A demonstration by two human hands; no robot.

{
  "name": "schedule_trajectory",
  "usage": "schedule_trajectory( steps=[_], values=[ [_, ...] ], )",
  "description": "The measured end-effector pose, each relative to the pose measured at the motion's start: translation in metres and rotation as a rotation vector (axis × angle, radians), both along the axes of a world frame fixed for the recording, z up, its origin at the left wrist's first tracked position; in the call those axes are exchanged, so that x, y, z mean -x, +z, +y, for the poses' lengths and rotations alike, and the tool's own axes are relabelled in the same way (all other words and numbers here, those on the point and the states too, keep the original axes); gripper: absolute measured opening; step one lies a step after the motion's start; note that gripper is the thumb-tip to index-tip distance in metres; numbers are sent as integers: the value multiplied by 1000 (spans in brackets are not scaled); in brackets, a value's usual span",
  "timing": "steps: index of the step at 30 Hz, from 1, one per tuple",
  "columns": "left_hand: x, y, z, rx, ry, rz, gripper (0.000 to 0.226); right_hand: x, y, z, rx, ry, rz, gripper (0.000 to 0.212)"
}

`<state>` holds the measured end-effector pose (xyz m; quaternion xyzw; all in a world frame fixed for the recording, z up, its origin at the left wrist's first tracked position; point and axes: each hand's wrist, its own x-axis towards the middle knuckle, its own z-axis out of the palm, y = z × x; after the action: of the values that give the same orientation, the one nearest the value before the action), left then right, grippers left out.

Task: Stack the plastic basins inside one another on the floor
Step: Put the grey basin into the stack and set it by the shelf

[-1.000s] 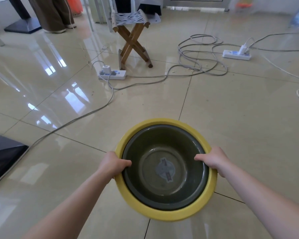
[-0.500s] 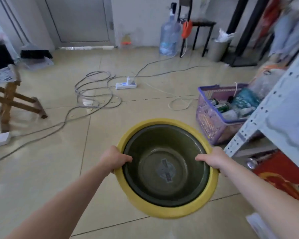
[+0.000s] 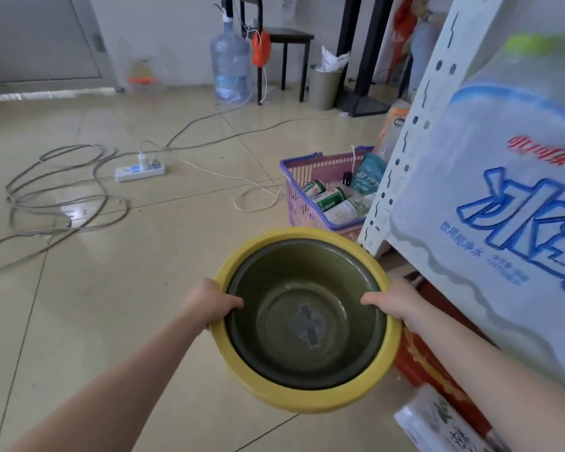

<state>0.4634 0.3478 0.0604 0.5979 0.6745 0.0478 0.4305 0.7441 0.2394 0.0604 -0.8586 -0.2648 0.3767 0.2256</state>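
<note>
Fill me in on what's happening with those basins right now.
A person is carrying two nested basins with both bare hands. The dark green basin sits inside the yellow basin. The left hand grips the rim on one side and the right hand grips the opposite side, thumbs hooked over the edge. The pair is held above the tiled floor, next to a white shelf unit and a purple basket of goods.

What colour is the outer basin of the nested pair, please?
Yellow; the outer basin shows best in the head view, around a dark green inner basin.
</note>
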Motion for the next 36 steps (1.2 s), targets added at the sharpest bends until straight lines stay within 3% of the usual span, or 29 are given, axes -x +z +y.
schedule_trajectory(
  steps=[11, 20, 28, 32, 36],
  values=[
    [-4, -110, 43, 54, -13, 53, 39, 17, -103, 22, 74, -98, -8, 45],
    [-5, -123, 48, 59, 4, 88, 35, 13, -120, 35, 59, -81, -26, 24],
    [-7, -120, 48, 59, 3, 127, 47, 15, -116, 36, 64, -50, -64, 31],
    [-5, -113, 44, 60, -17, 131, 48, 17, -113, 34, 81, -39, -80, 56],
    [2, -109, 36, 25, -60, 164, 65, 22, -105, 23, 95, 32, -129, 71]
  ],
)
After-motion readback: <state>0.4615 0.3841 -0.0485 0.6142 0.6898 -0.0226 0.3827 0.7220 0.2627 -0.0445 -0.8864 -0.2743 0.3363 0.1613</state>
